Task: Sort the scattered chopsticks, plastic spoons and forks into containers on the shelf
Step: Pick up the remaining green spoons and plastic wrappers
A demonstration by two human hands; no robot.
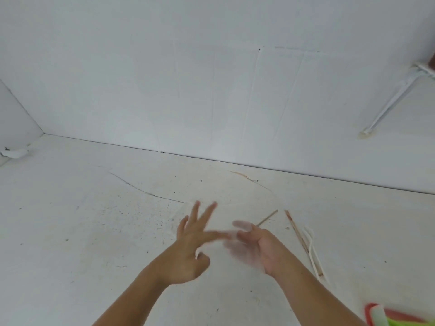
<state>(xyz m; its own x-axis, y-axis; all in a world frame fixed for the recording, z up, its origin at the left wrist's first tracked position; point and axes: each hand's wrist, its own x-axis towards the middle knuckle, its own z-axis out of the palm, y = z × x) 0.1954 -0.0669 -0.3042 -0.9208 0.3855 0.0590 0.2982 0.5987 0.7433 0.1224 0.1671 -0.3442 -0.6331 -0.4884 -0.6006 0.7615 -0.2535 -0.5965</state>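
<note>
My left hand [190,250] is held above the white floor with its fingers spread and straight, holding nothing. My right hand [256,245] is just to its right, palm up, fingers blurred by motion; nothing shows in it. A wooden chopstick [302,243] lies on the floor to the right of my right hand. Another thin chopstick [267,218] pokes out beyond my right fingers. A white plastic utensil [312,248] lies beside the long chopstick.
A red and green container [390,317] shows at the bottom right corner. A white bracket [390,102] slants down the wall at the upper right. The white wall meets the floor behind; a crack [141,190] runs across the floor.
</note>
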